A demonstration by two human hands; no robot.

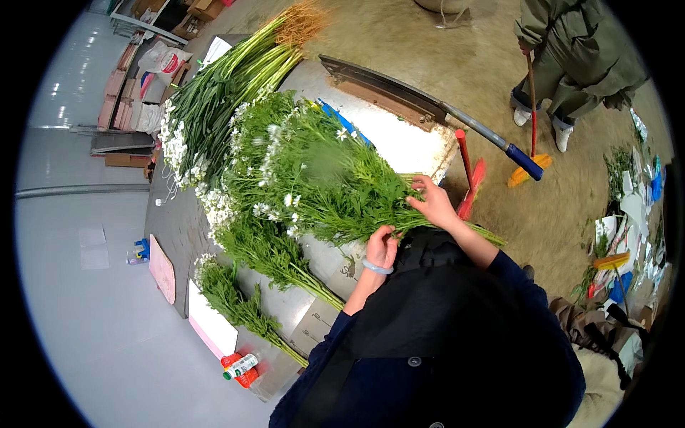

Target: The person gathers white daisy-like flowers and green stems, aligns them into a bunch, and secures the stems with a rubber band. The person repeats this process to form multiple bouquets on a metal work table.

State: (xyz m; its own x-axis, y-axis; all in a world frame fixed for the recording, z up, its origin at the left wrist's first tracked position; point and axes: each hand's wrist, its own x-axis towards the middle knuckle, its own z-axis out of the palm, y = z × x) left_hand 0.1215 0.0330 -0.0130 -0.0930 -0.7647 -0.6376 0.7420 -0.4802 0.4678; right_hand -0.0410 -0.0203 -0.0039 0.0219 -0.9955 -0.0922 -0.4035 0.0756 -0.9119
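Note:
A large bunch of white daisy-like flowers (348, 198) with feathery green leaves lies across the metal worktable (321, 257), its bare stems (484, 233) pointing towards me. My left hand (382, 247), with a pale bangle at the wrist, has its fingers curled at the bunch's near edge; whether a stem is pinched there is hidden. Over the stems rests my right hand (434, 203), thumb and fingers apart against the leaves. Beside it to the left lie a second leafy bunch (278, 254) and a smaller bunch (235, 297).
Long-stemmed white flowers with roots (230, 101) lie at the table's far end. A guillotine-style cutter blade (385, 80) with a blue-gripped handle (524, 161) juts over the right edge. Another person (580, 59) stands with a broom (531, 107) on the floor. Scraps (634, 208) lie at right.

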